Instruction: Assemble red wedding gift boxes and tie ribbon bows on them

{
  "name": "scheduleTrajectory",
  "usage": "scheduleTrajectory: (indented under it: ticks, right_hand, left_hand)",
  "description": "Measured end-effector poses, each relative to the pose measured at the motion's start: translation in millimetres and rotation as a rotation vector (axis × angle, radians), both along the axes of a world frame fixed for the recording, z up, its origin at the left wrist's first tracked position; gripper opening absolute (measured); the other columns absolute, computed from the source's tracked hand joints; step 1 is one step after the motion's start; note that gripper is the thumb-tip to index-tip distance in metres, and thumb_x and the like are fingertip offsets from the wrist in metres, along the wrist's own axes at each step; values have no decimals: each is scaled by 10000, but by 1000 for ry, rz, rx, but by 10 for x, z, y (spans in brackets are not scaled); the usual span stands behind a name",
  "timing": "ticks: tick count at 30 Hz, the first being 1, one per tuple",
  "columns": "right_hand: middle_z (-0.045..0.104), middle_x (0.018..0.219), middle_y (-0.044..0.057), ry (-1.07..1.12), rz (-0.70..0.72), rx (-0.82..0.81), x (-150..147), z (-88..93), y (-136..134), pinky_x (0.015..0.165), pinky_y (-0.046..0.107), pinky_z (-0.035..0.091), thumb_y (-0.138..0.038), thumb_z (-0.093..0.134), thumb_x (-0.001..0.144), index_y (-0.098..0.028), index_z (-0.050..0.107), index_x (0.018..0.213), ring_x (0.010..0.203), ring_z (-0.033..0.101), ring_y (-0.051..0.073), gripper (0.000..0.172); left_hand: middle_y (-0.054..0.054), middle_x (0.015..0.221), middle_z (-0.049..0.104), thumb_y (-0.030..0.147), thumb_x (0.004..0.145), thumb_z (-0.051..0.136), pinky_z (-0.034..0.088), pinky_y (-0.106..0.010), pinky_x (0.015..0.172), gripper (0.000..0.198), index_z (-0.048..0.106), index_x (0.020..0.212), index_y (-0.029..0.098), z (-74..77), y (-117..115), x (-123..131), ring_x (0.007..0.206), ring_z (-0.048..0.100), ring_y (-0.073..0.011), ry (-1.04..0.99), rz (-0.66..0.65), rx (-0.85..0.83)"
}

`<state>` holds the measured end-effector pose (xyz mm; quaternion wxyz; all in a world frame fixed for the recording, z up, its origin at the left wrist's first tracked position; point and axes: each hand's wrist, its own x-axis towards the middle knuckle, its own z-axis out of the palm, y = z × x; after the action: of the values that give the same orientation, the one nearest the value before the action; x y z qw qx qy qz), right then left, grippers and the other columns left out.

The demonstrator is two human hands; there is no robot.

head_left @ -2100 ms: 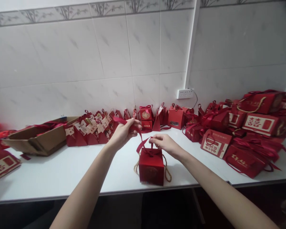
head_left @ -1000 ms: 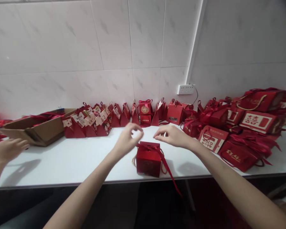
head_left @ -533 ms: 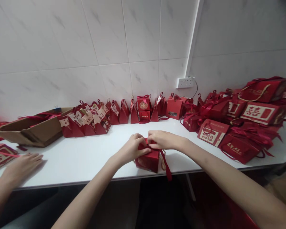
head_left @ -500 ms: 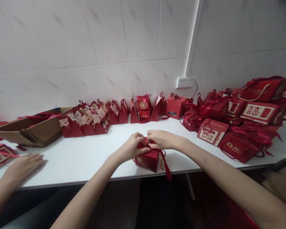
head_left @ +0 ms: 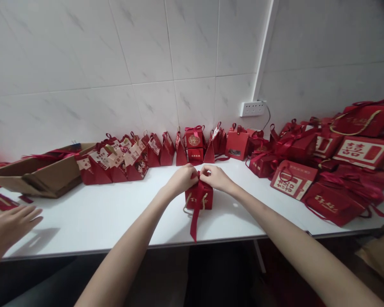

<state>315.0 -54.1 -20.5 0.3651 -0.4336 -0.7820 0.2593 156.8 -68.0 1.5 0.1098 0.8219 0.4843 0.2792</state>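
Pinching the red ribbon (head_left: 196, 209) above the small red box (head_left: 209, 188), I have finger and thumb of my left hand (head_left: 186, 178) and right hand (head_left: 215, 175) closed on it, nearly touching; which strand each holds I cannot tell. The box stands upright near the front of the white table (head_left: 115, 221), one tail down its face. I judge this is knotting; next calls for an even, gentle pull.
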Motion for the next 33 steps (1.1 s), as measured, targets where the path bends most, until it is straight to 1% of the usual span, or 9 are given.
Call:
scheduleTrajectory:
  ticks: [4, 7, 11, 14, 17, 19, 25, 29, 33]
  right_hand:
    - [633, 802, 28, 37, 26, 8, 20, -12, 208, 718, 265, 419, -205, 548, 673, -165, 584, 725, 729, 558, 135, 75]
    - [599, 742, 9, 56, 62, 8, 45, -32, 337, 666, 249, 407, -193, 553, 658, -165, 571, 686, 673, 529, 121, 44]
    - [518, 632, -31, 104, 92, -34, 78, -124, 406, 529, 220, 349, -226, 505, 697, -169, 546, 701, 535, 416, 87, 70]
    - [520, 666, -24, 147, 148, -59, 102, -182, 363, 529, 222, 335, -205, 518, 678, -166, 571, 713, 547, 399, 85, 75]
    - [522, 731, -14, 221, 209, -58, 152, -178, 299, 558, 226, 343, -166, 528, 659, -170, 587, 696, 584, 414, 85, 70]
    - [503, 726, -21, 289, 265, -125, 206, -159, 283, 525, 224, 329, -166, 534, 662, -171, 569, 671, 545, 402, 71, 37]
    - [483, 663, -36, 717, 563, -579, 342, -191, 311, 425, 205, 330, -245, 599, 658, -165, 542, 648, 462, 417, 57, 98]
    - [555, 699, -6, 932, 555, -726, 303, -255, 306, 523, 242, 442, -335, 611, 749, -162, 541, 611, 549, 515, 94, 232]
    - [555, 660, -26, 1067, 454, -738, 263, -274, 327, 525, 249, 450, -368, 651, 762, -162, 577, 632, 505, 488, 77, 254]
  left_hand:
    - [-38, 772, 548, 177, 693, 522, 451, -311, 742, 88, 545, 608, 169, -89, 277, 23, 758, 553, -185, -156, 1, -30]
    - [-32, 762, 528, 212, 722, 451, 454, -313, 757, 125, 483, 607, 175, -207, 405, 38, 760, 548, -176, -284, -15, -71]
    - [-63, 905, 512, 194, 711, 354, 446, -317, 802, 108, 428, 633, 181, -392, 402, 28, 863, 535, -180, -431, -27, -95]
    - [-75, 973, 503, 205, 666, 411, 409, -339, 863, 62, 434, 614, 180, -465, 343, -4, 962, 502, -211, -515, -118, -136]
    - [-72, 1010, 505, 211, 642, 515, 375, -350, 888, 48, 485, 625, 178, -471, 312, -17, 1007, 484, -236, -597, -175, -177]
    - [-67, 1006, 520, 221, 654, 565, 382, -332, 853, 62, 525, 640, 175, -471, 316, 0, 975, 500, -226, -667, -120, -189]
    - [-24, 842, 617, 319, 671, 670, 425, -265, 738, 178, 596, 741, 173, -507, 348, 71, 786, 559, -154, -1097, 48, -247]
    - [-2, 757, 647, 347, 648, 698, 425, -216, 637, 216, 600, 707, 164, -461, 358, 13, 669, 561, -111, -1295, 173, -268]
    - [19, 688, 626, 301, 637, 699, 415, -201, 596, 188, 572, 655, 164, -388, 383, -88, 631, 558, -94, -1470, 164, -291]
